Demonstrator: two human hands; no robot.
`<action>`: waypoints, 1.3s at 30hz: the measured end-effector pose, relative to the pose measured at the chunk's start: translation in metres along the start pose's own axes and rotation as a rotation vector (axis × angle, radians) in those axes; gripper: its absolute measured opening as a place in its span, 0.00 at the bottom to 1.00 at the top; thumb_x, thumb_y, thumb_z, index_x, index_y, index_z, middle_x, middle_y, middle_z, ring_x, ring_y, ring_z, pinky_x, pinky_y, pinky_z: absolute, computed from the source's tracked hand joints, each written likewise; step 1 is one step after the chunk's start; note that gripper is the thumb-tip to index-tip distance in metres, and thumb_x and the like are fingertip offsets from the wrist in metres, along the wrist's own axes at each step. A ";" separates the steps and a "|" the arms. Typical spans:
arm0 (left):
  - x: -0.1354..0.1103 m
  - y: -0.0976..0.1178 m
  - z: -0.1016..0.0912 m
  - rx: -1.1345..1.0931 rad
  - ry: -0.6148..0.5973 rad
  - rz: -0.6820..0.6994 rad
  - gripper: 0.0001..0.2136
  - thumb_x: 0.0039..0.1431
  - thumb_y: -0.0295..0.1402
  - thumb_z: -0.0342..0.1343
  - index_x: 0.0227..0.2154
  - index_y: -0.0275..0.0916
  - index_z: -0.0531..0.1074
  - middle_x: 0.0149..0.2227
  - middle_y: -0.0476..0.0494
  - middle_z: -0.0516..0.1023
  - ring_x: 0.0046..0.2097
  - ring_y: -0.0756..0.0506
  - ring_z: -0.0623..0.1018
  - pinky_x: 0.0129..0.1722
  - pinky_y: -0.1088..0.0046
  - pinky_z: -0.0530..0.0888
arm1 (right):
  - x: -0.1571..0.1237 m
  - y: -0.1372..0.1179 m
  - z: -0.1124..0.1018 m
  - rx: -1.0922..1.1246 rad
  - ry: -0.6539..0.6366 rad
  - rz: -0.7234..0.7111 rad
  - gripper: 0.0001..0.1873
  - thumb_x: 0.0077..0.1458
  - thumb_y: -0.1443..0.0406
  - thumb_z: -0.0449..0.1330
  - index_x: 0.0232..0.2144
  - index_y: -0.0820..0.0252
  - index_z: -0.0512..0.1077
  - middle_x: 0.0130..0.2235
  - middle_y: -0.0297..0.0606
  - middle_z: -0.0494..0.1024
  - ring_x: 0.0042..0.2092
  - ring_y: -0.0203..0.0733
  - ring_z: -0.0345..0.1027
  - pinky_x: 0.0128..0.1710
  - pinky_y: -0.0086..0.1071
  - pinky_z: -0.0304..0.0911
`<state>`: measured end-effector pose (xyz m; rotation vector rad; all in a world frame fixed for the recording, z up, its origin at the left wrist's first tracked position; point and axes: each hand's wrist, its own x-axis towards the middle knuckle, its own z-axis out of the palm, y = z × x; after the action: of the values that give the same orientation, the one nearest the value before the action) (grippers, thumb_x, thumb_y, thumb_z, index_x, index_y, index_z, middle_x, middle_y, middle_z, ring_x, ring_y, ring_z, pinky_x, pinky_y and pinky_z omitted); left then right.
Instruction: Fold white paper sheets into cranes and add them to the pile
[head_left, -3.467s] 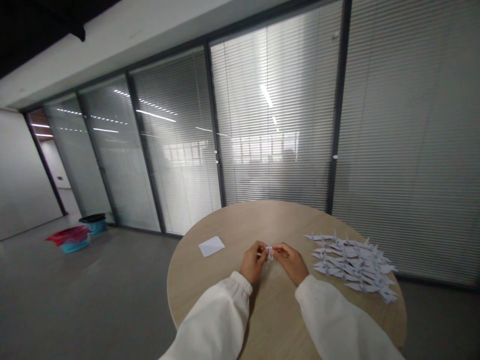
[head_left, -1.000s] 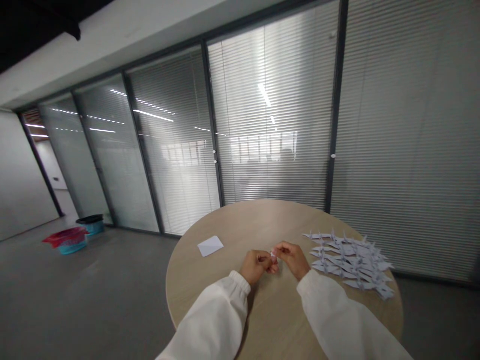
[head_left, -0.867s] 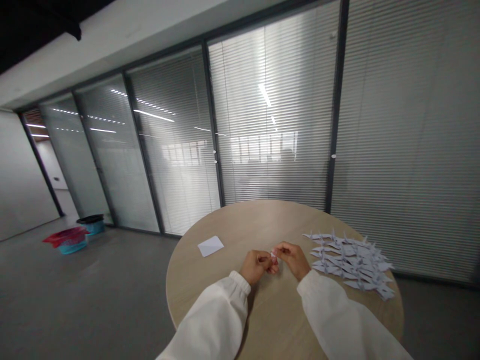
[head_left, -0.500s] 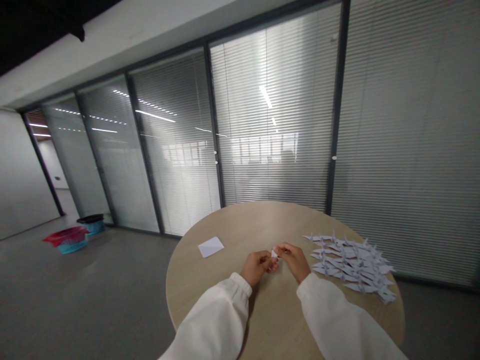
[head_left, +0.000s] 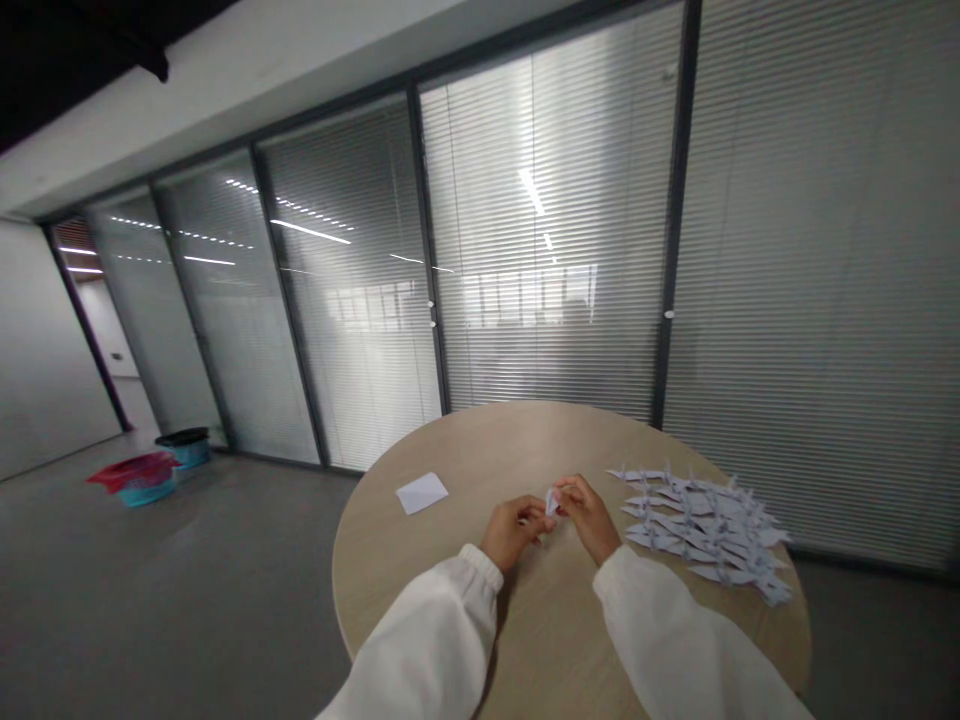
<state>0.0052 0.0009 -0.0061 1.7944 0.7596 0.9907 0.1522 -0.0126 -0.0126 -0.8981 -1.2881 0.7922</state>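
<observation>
Between my two hands is a small folded piece of white paper, held just above the round wooden table. My left hand pinches its lower left side. The fingertips of my right hand are closed on its upper right side. My fingers cover part of the folds. Right of my right hand, several folded white paper cranes stand in close rows. Left of my left hand lies a flat sheet of white paper.
A bin with a red liner and a bin with a black liner stand on the grey floor at the left. Behind the table runs a glass partition with blinds. The table's curved edge surrounds my work.
My right fingers have risen slightly, and the folded paper now stands more upright between both hands. My left fingers have shifted around it. The cranes and the flat sheet have stayed in place.
</observation>
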 end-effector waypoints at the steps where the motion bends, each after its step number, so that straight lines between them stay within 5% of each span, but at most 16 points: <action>1: 0.000 0.000 0.000 -0.003 -0.002 0.002 0.17 0.43 0.42 0.57 0.33 0.34 0.72 0.26 0.44 0.73 0.28 0.50 0.72 0.23 0.77 0.70 | 0.000 0.000 0.000 0.001 -0.006 0.000 0.18 0.44 0.51 0.56 0.30 0.58 0.65 0.23 0.34 0.74 0.28 0.39 0.67 0.30 0.32 0.64; 27: -0.003 0.007 0.000 -0.117 -0.069 -0.016 0.17 0.43 0.41 0.57 0.33 0.33 0.71 0.26 0.43 0.75 0.29 0.48 0.73 0.22 0.77 0.69 | 0.000 -0.001 0.002 0.065 -0.116 0.096 0.19 0.42 0.49 0.56 0.26 0.59 0.69 0.23 0.32 0.71 0.26 0.37 0.65 0.26 0.31 0.64; 39: 0.001 0.002 -0.003 -0.041 0.032 0.002 0.15 0.48 0.43 0.52 0.29 0.34 0.70 0.28 0.44 0.74 0.28 0.49 0.74 0.20 0.79 0.68 | -0.002 -0.010 -0.002 -0.131 -0.153 0.100 0.23 0.45 0.48 0.52 0.29 0.61 0.74 0.31 0.39 0.76 0.36 0.44 0.66 0.33 0.32 0.61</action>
<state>0.0028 0.0023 -0.0035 1.7483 0.7528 1.0316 0.1534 -0.0193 -0.0048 -1.0289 -1.4508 0.8767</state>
